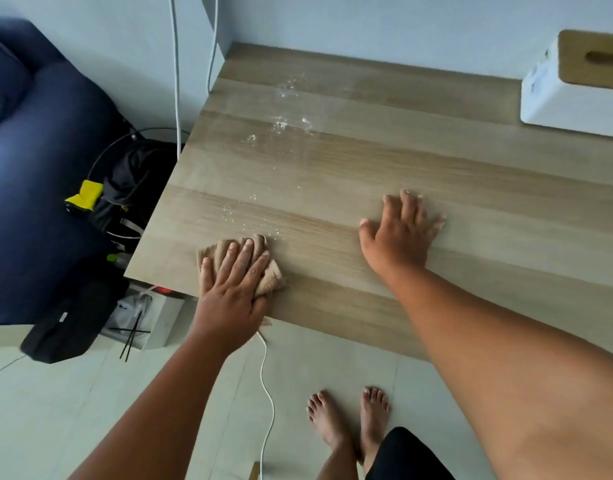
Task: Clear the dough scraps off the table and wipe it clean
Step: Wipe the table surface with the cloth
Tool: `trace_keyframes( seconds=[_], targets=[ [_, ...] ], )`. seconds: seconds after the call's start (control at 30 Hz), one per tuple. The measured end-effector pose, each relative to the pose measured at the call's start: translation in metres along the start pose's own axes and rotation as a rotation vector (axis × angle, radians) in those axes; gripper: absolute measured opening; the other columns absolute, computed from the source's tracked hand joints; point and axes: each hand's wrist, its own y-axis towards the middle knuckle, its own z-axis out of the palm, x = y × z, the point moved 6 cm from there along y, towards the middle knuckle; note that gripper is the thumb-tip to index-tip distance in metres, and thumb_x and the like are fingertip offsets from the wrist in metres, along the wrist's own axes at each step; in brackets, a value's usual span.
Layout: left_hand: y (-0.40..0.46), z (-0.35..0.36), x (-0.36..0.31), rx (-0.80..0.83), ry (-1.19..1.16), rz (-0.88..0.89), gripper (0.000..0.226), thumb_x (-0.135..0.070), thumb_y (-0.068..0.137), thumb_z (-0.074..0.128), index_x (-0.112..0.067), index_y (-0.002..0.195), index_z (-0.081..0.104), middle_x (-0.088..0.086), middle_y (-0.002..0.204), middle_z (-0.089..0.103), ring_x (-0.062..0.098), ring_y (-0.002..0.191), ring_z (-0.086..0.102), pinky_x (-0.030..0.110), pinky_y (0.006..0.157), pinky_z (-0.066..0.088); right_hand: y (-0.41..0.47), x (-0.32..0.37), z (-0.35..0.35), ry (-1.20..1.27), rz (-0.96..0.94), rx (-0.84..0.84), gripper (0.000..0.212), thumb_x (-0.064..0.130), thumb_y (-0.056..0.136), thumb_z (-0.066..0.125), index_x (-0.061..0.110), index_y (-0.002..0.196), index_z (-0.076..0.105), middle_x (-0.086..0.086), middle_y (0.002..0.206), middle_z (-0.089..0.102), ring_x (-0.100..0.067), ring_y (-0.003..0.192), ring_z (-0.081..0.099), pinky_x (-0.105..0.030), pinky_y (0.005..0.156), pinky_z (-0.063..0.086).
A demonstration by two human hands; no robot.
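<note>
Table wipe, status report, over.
Left hand flat on cloth at near-left corner. Right hand flat on table. Wet specks remain beyond the cloth. Nothing blocking.

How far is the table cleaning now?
Partly done. No dough lumps show on the wooden table, and its right part looks clean. The left hand presses a beige cloth near the front edge; the right hand rests flat. White residue beyond the cloth is left.

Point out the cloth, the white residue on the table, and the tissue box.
cloth [229,249]: head view, bunched far edge beyond the left hand's fingertips.
white residue [281,124]: head view, thickest speckled patch on the tabletop's far left.
tissue box [558,95]: head view, white front face.
</note>
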Motion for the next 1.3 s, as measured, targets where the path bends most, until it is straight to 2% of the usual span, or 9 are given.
trace_keyframes(
  seconds=[0.3,0.5,0.7,0.8,0.87,0.97,1.03,1.13,1.3],
  targets=[
    [0.070,0.002,-0.005,0.023,0.029,-0.215,0.084,-0.081,0.090,0.027,-0.040,0.162,0.014,0.001,0.174,0.000,0.028,0.160,-0.012,0.074,0.118,-0.004,0.006,0.001,0.014,-0.089,0.012,-0.070,0.082,0.067,0.090,0.033,0.022,0.158,0.037,-0.006,0.173,0.019,-0.031,0.161,0.008,-0.076,0.119,0.001],
    [0.071,0.010,-0.053,-0.067,0.013,0.013,0.074,-0.059,0.094,0.048,-0.032,0.161,0.032,0.002,0.173,0.015,0.026,0.161,0.003,0.060,0.126,0.009,0.007,0.000,0.017,-0.124,0.018,-0.061,0.085,0.068,0.091,0.031,0.022,0.162,0.030,-0.004,0.175,0.012,-0.031,0.161,0.005,-0.075,0.120,-0.001],
    [0.040,-0.003,-0.022,-0.178,-0.123,0.226,0.056,-0.038,0.092,0.062,-0.018,0.144,0.059,0.004,0.167,0.034,0.024,0.157,0.024,0.058,0.123,0.027,0.007,0.001,0.017,-0.139,0.021,-0.058,0.085,0.067,0.090,0.032,0.022,0.162,0.031,-0.005,0.175,0.013,-0.032,0.161,0.005,-0.075,0.120,0.001],
    [0.040,-0.008,0.008,-0.191,-0.079,0.112,0.060,-0.038,0.089,0.058,-0.017,0.145,0.058,0.007,0.167,0.034,0.027,0.157,0.024,0.062,0.123,0.024,0.007,0.000,0.017,-0.145,0.018,-0.077,0.084,0.066,0.091,0.034,0.021,0.162,0.032,-0.006,0.174,0.015,-0.033,0.161,0.007,-0.076,0.119,0.004],
    [0.049,-0.010,0.029,-0.193,-0.034,-0.080,0.066,-0.046,0.089,0.055,-0.018,0.149,0.053,0.009,0.168,0.030,0.029,0.159,0.018,0.062,0.125,0.016,0.006,0.000,0.018,-0.150,0.015,-0.078,0.084,0.066,0.091,0.035,0.021,0.162,0.032,-0.006,0.174,0.015,-0.033,0.161,0.007,-0.077,0.119,0.004],
    [0.081,-0.010,0.041,-0.133,-0.018,-0.379,0.079,-0.068,0.091,0.045,-0.028,0.158,0.034,0.006,0.172,0.016,0.028,0.160,0.004,0.061,0.126,0.002,0.007,0.000,0.019,-0.164,0.017,-0.065,0.085,0.067,0.091,0.034,0.021,0.162,0.031,-0.006,0.174,0.013,-0.033,0.161,0.006,-0.077,0.119,0.004],
    [0.104,-0.008,0.028,-0.087,0.003,-0.436,0.086,-0.076,0.090,0.036,-0.029,0.162,0.025,0.004,0.174,0.009,0.028,0.160,-0.002,0.063,0.125,-0.001,0.007,-0.001,0.019,-0.168,0.018,-0.057,0.085,0.067,0.091,0.033,0.021,0.163,0.030,-0.005,0.175,0.013,-0.033,0.161,0.006,-0.076,0.119,0.004],
    [0.118,-0.004,-0.005,-0.063,0.031,-0.326,0.087,-0.075,0.093,0.034,-0.025,0.163,0.024,0.006,0.174,0.007,0.029,0.160,-0.005,0.061,0.126,0.000,0.007,-0.001,0.018,-0.170,0.023,-0.043,0.085,0.067,0.091,0.033,0.021,0.163,0.028,-0.005,0.175,0.011,-0.032,0.161,0.005,-0.076,0.120,0.003],
    [0.070,0.008,-0.039,-0.069,0.011,0.028,0.074,-0.046,0.090,0.057,-0.030,0.159,0.037,0.000,0.172,0.020,0.026,0.160,0.008,0.059,0.126,0.013,0.007,0.001,0.015,-0.170,0.028,-0.013,0.087,0.067,0.090,0.031,0.021,0.164,0.027,-0.005,0.175,0.009,-0.032,0.161,0.004,-0.075,0.120,0.003]
  ],
)
